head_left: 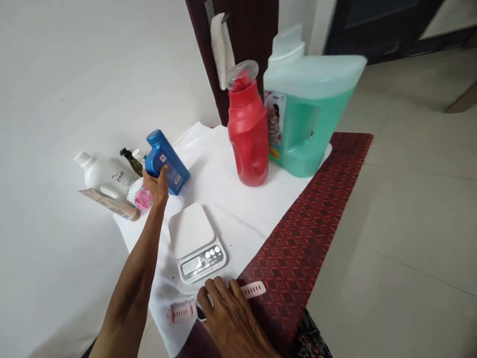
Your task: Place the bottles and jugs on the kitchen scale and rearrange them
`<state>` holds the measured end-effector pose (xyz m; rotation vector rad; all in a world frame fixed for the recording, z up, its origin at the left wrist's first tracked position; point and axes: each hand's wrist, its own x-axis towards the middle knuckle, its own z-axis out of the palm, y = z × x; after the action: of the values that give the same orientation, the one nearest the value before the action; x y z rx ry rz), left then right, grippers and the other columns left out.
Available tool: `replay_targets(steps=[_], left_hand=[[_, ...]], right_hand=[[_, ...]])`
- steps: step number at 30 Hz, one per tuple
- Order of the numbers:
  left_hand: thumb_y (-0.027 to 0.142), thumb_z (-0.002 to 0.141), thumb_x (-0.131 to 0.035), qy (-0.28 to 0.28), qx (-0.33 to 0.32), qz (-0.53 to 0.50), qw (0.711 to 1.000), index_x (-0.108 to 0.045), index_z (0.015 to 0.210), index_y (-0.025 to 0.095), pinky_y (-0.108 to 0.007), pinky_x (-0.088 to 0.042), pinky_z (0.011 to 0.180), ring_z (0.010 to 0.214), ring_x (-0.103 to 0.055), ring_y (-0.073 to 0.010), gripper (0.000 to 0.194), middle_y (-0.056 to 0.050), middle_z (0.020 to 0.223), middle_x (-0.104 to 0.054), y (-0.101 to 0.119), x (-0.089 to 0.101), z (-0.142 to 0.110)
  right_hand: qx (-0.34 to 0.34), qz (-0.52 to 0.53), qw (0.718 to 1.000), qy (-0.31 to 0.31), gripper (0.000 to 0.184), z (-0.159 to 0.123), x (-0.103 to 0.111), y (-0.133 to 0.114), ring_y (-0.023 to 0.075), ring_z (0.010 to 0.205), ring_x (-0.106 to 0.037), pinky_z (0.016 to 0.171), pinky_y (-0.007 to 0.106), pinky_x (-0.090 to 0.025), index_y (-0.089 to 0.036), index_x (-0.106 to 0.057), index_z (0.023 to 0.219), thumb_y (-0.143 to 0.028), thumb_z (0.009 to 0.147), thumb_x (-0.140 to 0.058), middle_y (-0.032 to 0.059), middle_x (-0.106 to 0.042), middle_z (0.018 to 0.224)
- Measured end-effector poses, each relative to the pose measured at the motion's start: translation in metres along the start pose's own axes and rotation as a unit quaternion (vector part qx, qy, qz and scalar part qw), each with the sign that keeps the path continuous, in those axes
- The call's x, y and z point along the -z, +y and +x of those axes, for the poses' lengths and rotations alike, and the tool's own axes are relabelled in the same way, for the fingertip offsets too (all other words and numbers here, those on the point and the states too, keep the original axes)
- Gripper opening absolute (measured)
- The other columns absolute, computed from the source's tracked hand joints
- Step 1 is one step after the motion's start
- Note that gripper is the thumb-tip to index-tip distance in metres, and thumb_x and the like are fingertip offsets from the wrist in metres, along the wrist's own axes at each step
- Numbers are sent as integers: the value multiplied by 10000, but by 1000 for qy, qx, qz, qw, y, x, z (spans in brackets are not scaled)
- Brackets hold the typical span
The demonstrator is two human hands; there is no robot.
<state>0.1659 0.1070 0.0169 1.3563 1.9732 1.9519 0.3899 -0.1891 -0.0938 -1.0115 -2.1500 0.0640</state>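
My left hand (155,185) is wrapped round the lower side of a blue bottle (172,164), which stands slightly tilted in view at the back left of the table. A white digital kitchen scale (192,231) lies in front of it, its platform bare and its display facing me. At the near edge my right hand (227,308) covers the middle of a smartwatch with a pink strap (254,289), fingers bent over it. The strap's ends stick out on both sides, and most of the watch face is hidden under the fingers.
Left of the blue bottle stand a white bottle (108,174), a dark pump bottle (131,161), a pink-and-white pack (140,194) and a leaning tube (112,203). At the back right are a red jug (249,134) and a big green-liquid container (301,114). A patterned red cloth (316,223) borders the table.
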Motion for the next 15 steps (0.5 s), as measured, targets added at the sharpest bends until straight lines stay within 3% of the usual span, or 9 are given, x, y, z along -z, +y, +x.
replay_targets(steps=[5,11,13,15], left_hand=[[280,799,-865,60,5,68,996,-489,1006,247,-417,-584,953,919,-667,-232,430,-14,968,-646,-17,-14,8],[256,806,-888,38,-3,92,995,-486,1197,190,-527,-551,1130,1147,-713,-317,564,-135,1191,-687,-18,-13,17],[294,783,-926,47,-31,103,993,-475,1316,153,-555,-473,1238,1348,-636,-363,712,-224,1379,-629,-9,-10,14],[365,743,-969,73,-99,120,985,-449,1428,126,-582,-350,1335,1532,-478,-406,892,-287,1545,-509,8,-8,4]], right_hand=[[20,3,1000,11,188,0,1,-3,243,872,-589,877,421,-481,-216,-643,1054,-314,967,-778,33,-718,927],[-4,11,999,32,91,-9,-7,-17,238,838,-586,849,408,-491,-228,-612,960,-254,1012,-681,29,-683,861],[-29,8,999,26,85,-12,-8,-22,242,858,-614,845,399,-505,-233,-608,978,-255,1009,-684,32,-700,886],[-58,4,998,12,79,-16,-8,-26,243,896,-645,870,386,-525,-236,-604,1027,-228,1002,-679,41,-727,940]])
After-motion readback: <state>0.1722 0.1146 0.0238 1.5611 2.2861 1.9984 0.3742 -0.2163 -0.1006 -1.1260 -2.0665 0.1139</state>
